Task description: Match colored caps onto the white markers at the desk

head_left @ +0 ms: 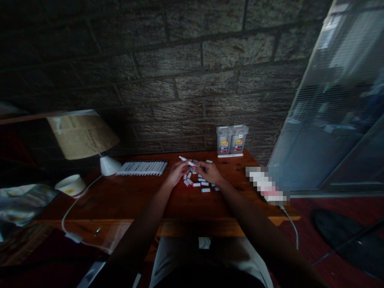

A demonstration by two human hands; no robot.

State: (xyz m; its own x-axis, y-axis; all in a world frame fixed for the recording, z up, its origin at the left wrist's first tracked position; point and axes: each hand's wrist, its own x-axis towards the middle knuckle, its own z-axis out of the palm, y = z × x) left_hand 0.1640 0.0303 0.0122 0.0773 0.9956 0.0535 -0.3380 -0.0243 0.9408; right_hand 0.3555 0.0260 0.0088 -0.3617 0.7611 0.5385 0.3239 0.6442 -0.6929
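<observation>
Between my two hands, above the wooden table, is a white marker, slanting down from upper left to lower right. The fingers of my left hand are closed around it. My right hand pinches its right-hand end; whether that part is a separate cap is too small to tell. Below and between the hands lies a loose scatter of short white marker caps with coloured ends, some hidden by my fingers. To the left, a neat row of white markers lies side by side.
Two clear plastic cases stand at the back right, with a single white marker in front. At the left are a lamp, a white bowl and a cord. A blurred white object with a cable lies at the right edge.
</observation>
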